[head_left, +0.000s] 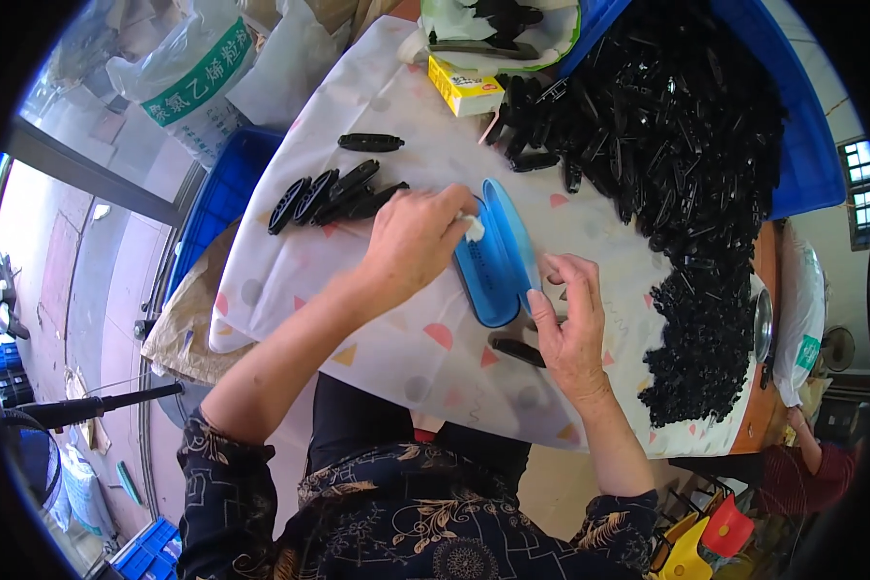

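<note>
A long blue hinged case (494, 290), like a glasses case, lies spread on the patterned tablecloth, its lid raised on the right. My left hand (419, 237) is over the case's left edge, closed on a small white crumpled scrap (474, 229); whether it is cloth or paper I cannot tell. Beside the lid is my right hand (572, 324), fingers bent and apart, thumb at the lid's edge. Several black oval plastic parts (327, 193) lie left of the case, partly behind my left hand. One more black part (518, 352) lies near the table's front edge.
A big heap of black plastic parts (667, 126) spills from a blue bin (817, 145) onto the right of the table. A yellow box (465, 89) and a white-green container (561, 43) stand at the back. White sacks (188, 82) are at the far left; another person's arm (804, 440) shows at right.
</note>
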